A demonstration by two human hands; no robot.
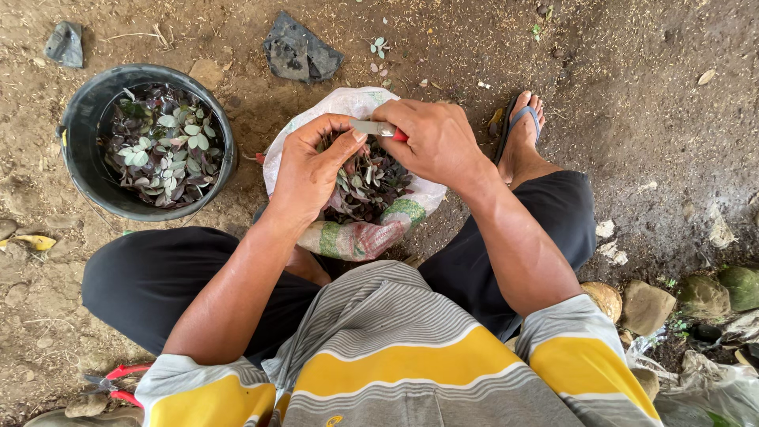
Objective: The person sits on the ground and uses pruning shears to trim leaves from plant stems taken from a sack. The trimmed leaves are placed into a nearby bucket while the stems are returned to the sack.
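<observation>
The white sack [348,107] lay open between the knees, full of purple-green leaves [368,186]. The right hand [435,142] gripped a red-handled knife [378,129] above it — the left hand [312,170] pinched a leaf beside the blade. At far left, a black bucket [83,130] held similar leaves.

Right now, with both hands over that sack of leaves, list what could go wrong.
1. The right hand holds a small red-handled blade whose metal end lies against the left hand thumb; a slip could likely cut it.
2. The white sack sits open on bare dirt between the knees; a nudge may spill the purple-green cuttings.
3. Red-handled shears lie on the ground by the left leg, easy to lean on unnoticed.
</observation>
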